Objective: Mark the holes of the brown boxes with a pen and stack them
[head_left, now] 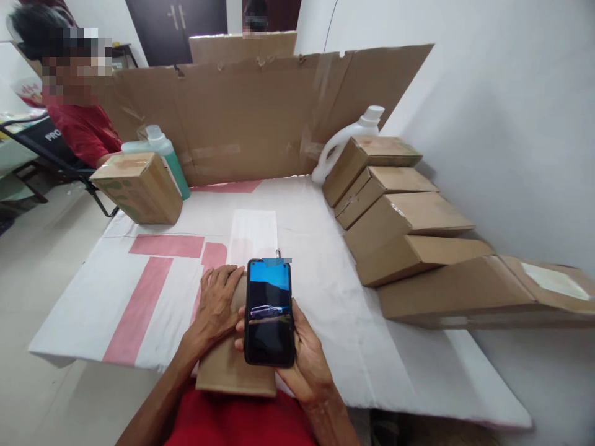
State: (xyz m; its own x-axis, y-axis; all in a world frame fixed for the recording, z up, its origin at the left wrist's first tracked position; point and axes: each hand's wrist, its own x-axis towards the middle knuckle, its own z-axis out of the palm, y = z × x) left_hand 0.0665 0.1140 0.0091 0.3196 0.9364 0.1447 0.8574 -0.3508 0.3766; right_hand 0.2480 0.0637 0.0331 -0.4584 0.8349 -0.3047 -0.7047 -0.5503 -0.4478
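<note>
On the near side I see a brown cardboard box point(232, 373) under the left hand point(218, 303), whose fingers are slightly bent and nearly together; this box seems light and stiff, best taken by its sides. The right hand point(310, 359) curls its fingers around a flat black smartphone point(269, 341), probably slippery and fragile, safest by its long edges. Far behind stands a brown cardboard panel point(251, 124).

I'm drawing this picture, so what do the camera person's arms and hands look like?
The left hand and right hand wear no gloves. Both forearms are bare, with no sleeve or watch showing. Red clothing shows between them.
</note>
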